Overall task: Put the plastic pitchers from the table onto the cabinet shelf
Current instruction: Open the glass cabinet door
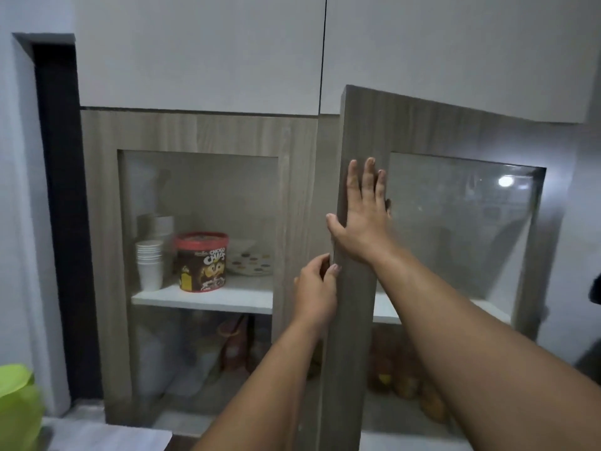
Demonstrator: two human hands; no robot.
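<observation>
A lime-green plastic pitcher (18, 405) shows at the bottom left edge, partly cut off. The right cabinet door (364, 141), wood-framed with a glass pane, stands partly ajar. My left hand (317, 288) grips the door's free edge, fingers curled around it. Higher up, my right hand (364, 216) lies flat on the door's frame, fingers spread and the thumb hooked over the edge. A white shelf (208, 297) runs behind both doors.
The left glass door (201, 131) is shut. Behind it stand stacked white cups (149, 265), a red-lidded Choco Chips tub (201, 262) and a dotted plate (248, 258). Jars and packets fill the lower level. White upper cabinets (201, 50) hang above.
</observation>
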